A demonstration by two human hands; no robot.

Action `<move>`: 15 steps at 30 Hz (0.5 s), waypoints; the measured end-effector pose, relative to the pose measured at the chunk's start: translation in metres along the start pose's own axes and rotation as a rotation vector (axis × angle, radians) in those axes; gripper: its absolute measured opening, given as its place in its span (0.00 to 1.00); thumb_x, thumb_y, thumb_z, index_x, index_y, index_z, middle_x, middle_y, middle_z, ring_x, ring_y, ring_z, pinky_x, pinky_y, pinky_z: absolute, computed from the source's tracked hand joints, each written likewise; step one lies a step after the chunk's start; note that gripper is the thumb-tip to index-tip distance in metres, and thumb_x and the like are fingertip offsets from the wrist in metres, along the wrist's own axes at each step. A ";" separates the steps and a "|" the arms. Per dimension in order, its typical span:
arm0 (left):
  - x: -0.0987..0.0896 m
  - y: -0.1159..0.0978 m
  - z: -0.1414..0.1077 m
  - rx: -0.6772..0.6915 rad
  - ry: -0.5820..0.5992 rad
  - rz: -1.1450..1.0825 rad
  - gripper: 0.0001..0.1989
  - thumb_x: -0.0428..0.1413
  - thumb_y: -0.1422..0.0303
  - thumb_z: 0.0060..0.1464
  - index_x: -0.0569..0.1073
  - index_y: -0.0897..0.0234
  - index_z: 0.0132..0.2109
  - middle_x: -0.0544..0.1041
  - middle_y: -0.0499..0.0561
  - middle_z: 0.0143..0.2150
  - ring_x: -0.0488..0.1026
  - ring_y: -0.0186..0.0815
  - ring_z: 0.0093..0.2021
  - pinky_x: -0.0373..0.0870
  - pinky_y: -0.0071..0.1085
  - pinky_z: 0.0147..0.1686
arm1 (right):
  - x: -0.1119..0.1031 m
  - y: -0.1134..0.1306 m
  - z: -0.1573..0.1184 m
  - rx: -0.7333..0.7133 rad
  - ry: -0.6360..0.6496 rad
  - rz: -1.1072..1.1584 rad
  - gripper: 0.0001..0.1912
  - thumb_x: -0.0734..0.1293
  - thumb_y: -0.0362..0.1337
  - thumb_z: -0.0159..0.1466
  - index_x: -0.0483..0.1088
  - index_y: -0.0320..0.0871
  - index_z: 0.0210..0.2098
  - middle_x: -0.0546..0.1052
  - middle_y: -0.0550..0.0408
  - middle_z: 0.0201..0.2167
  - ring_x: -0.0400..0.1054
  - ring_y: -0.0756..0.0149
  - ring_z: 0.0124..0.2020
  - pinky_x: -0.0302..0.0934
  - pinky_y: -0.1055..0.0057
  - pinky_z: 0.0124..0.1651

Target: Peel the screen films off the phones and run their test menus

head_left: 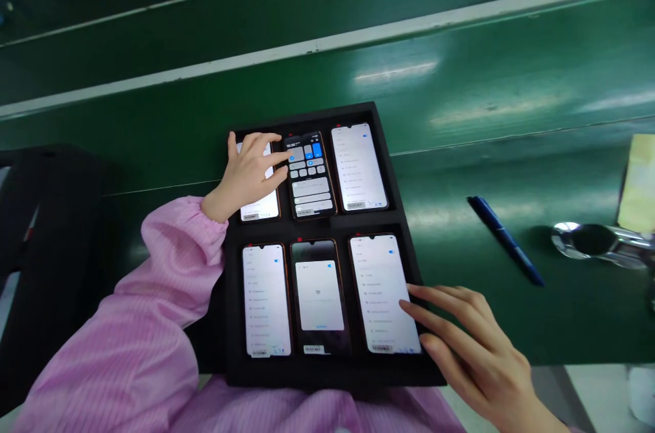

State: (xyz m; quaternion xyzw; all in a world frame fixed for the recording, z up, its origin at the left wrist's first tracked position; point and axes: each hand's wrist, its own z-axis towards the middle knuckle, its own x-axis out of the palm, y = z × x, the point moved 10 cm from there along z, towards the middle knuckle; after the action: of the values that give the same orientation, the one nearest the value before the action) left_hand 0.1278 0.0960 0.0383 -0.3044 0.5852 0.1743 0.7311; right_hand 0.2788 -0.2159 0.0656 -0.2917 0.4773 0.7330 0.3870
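Green worktop point(471, 167), with a pale strip point(327, 44) running across it beyond my hands. Black case point(56, 242) at the left, dark, contents hard to make out. Black tray point(332, 222) at the worktop's near edge, its near side reaching over that edge toward my lap; six phones in it, face up, two rows of three. Right hand point(475, 344): open, fingers extended and slightly apart, nothing gripped; fingertips rest at the tray's right rim and the edge of the near right phone point(386, 296), thumb by the near right corner. Left hand point(245, 170): open, fingers spread, palm down, nothing gripped; it covers part of the far left phone point(260, 208), with a fingertip at the screen of the far middle phone point(311, 191), which shows a dark panel of tiles. Far right phone point(361, 170), near left phone point(267, 303) and near right phone: white list pages, each with a blue switch. Near middle phone point(321, 300): pale box on a dark screen. Right of the tray: yellow pad point(638, 184), partly out of view; shiny metal piece point(598, 245) with a looped end, just beside it; blue pen point(504, 239) lying aslant between tray and metal piece.
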 end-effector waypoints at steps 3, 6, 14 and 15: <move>0.001 0.001 0.000 -0.014 0.028 0.004 0.17 0.54 0.64 0.67 0.81 0.52 0.57 0.72 0.56 0.67 0.62 0.56 0.70 0.38 0.79 0.70 | 0.009 0.014 0.004 -0.048 0.032 -0.056 0.12 0.64 0.34 0.74 0.77 0.45 0.52 0.80 0.46 0.52 0.73 0.57 0.49 0.65 0.58 0.49; 0.003 0.001 0.000 -0.028 0.056 0.021 0.18 0.53 0.63 0.68 0.80 0.53 0.59 0.70 0.57 0.69 0.61 0.57 0.71 0.37 0.78 0.70 | 0.030 0.040 0.012 -0.147 0.101 -0.020 0.13 0.64 0.43 0.75 0.78 0.48 0.52 0.81 0.48 0.54 0.71 0.58 0.53 0.61 0.56 0.55; -0.039 -0.003 -0.065 -0.067 -0.091 0.007 0.24 0.48 0.63 0.70 0.68 0.56 0.70 0.70 0.57 0.70 0.65 0.51 0.70 0.43 0.64 0.75 | 0.065 0.077 0.009 -0.268 0.197 -0.013 0.21 0.65 0.56 0.73 0.81 0.49 0.49 0.79 0.51 0.60 0.70 0.58 0.55 0.55 0.53 0.62; -0.049 -0.003 -0.085 -0.070 -0.126 0.000 0.23 0.49 0.63 0.70 0.69 0.56 0.69 0.71 0.57 0.69 0.67 0.50 0.69 0.45 0.62 0.75 | 0.057 0.074 0.004 -0.296 0.193 0.001 0.21 0.65 0.55 0.73 0.80 0.49 0.50 0.80 0.51 0.58 0.70 0.59 0.54 0.56 0.54 0.60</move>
State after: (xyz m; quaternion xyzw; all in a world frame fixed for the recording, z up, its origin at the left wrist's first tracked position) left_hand 0.0530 0.0435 0.0752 -0.3182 0.5318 0.2137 0.7551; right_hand 0.1862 -0.2134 0.0568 -0.4144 0.3991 0.7641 0.2918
